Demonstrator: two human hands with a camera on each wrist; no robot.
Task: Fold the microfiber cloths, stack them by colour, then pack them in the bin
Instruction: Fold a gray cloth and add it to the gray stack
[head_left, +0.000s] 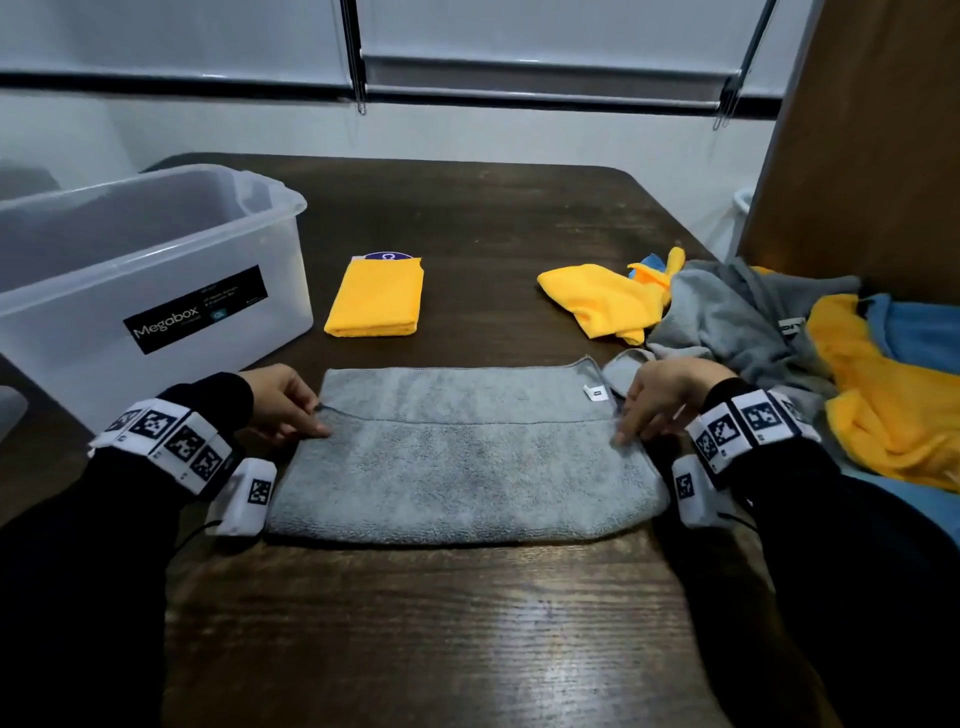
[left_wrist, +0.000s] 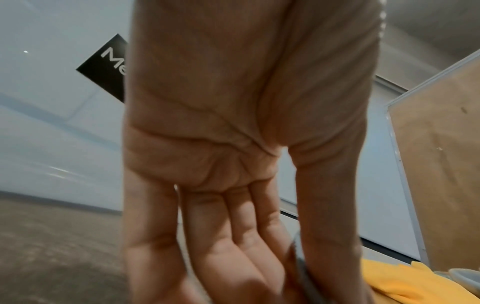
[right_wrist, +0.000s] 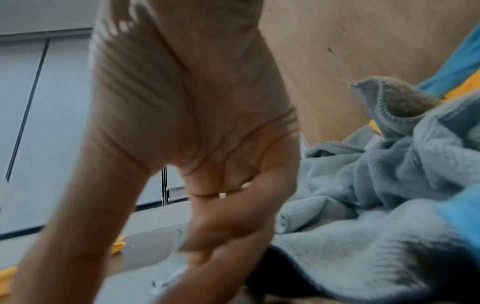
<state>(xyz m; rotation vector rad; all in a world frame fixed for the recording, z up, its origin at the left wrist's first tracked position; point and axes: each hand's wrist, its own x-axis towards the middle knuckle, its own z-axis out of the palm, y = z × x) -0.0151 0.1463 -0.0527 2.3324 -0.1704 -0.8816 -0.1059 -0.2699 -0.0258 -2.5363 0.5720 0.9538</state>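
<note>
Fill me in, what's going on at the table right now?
A person is folding a grey cloth on the table; the left hand and right hand each pinch an end of its folded-over edge. One folded yellow cloth lies beside the bin. A loose pile of cloths waits on the right.

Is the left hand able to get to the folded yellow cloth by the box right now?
Probably yes, but not yet. The left hand pinches an edge of the grey cloth, so it is busy. Only bare table lies between it and the folded yellow cloth; the bin stands off to the side.
</note>
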